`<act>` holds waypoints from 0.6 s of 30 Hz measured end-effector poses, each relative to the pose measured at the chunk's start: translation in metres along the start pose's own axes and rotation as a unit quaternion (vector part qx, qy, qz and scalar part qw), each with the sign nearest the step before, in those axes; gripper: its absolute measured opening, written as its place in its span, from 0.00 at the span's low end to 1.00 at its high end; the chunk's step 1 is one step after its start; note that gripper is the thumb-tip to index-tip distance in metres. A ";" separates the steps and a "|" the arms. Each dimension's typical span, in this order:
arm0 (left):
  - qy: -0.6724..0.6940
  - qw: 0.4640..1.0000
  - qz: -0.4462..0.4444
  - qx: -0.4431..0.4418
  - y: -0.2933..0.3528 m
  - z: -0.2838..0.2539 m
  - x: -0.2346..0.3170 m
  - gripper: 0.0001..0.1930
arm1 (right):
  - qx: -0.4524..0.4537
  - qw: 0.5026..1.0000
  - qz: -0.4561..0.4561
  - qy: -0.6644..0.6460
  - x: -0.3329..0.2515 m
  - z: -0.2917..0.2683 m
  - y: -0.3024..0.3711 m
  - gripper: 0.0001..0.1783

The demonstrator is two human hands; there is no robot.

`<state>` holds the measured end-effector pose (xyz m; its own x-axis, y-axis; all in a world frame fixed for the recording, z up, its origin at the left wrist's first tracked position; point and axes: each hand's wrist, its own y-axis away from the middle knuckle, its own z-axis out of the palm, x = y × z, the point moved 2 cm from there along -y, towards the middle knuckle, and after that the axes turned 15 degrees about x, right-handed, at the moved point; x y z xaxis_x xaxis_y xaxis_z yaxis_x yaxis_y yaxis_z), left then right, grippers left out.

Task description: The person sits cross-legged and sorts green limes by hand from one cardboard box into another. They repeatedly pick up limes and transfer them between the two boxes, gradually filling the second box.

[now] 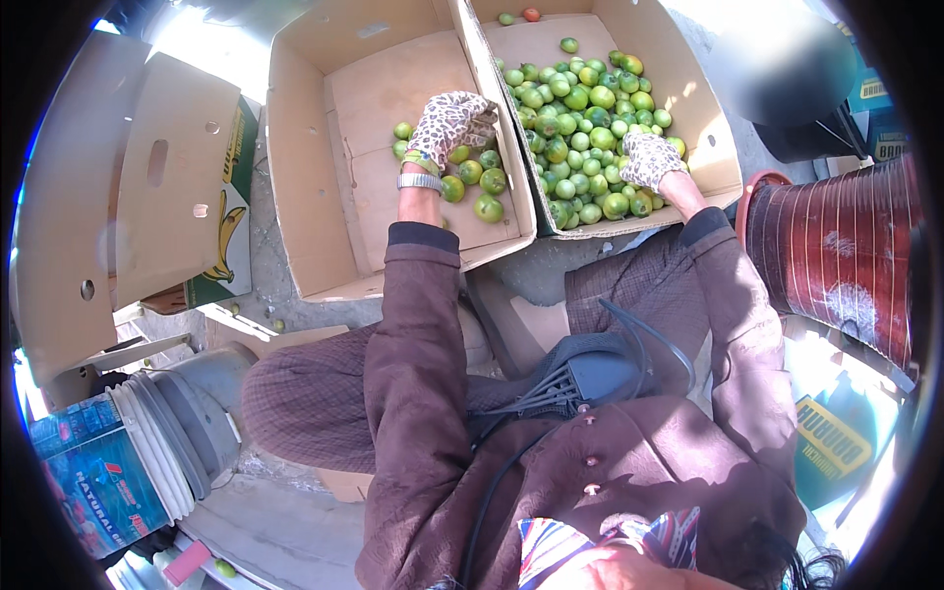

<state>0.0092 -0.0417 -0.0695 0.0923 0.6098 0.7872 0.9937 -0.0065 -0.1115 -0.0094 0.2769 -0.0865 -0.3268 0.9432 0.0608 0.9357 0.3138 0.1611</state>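
Note:
Two open cardboard boxes stand side by side in front of me. Over the left box (379,79), my left hand (450,128) wears a spotted glove, its fingers curled closed; whatever they may hold is hidden. Beneath and around it lie several green tomatoes (489,207) on the box floor. My right hand (649,160), in a matching glove, reaches into the right box (703,138) and rests among a thick heap of small green tomatoes (580,118). Its fingers bend down between the tomatoes, so their grasp is hidden. One red tomato (532,15) lies at the far end.
Flattened cardboard and a banana carton (231,211) lean at the left. A red ribbed container (836,256) stands on the right, with a dark bucket (806,133) beyond it. Lower left are stacked pale buckets (187,423). A grey cable device (600,379) hangs over my lap.

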 end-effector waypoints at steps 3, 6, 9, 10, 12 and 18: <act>0.119 0.989 0.034 0.084 0.003 -0.013 -0.013 0.15 | 0.185 0.970 -0.016 -0.156 -0.031 -0.055 -0.009 0.25; 0.176 0.980 0.035 0.083 0.004 -0.019 0.000 0.16 | 0.329 0.896 -0.056 -0.293 -0.078 -0.102 -0.010 0.23; 0.282 0.956 -0.022 0.076 0.011 -0.024 0.015 0.16 | 0.406 0.860 -0.151 -0.269 -0.129 -0.118 -0.008 0.22; 0.222 0.971 0.008 0.090 0.010 -0.023 0.015 0.16 | 0.395 0.851 -0.178 -0.298 -0.140 -0.118 -0.011 0.22; 0.098 0.986 0.065 0.122 0.013 -0.026 0.013 0.16 | 0.370 0.825 -0.235 -0.357 -0.158 -0.110 -0.017 0.22; 0.371 0.912 -0.167 -0.045 0.014 -0.015 0.007 0.10 | 0.394 0.849 -0.150 -0.319 -0.109 -0.092 0.013 0.18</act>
<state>0.0242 -0.0501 -0.0565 -0.2337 -0.1150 0.9655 0.9720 -0.0041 0.2348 0.0260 0.1684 -0.0007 -0.6629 0.5958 -0.4534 0.7038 0.2894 -0.6488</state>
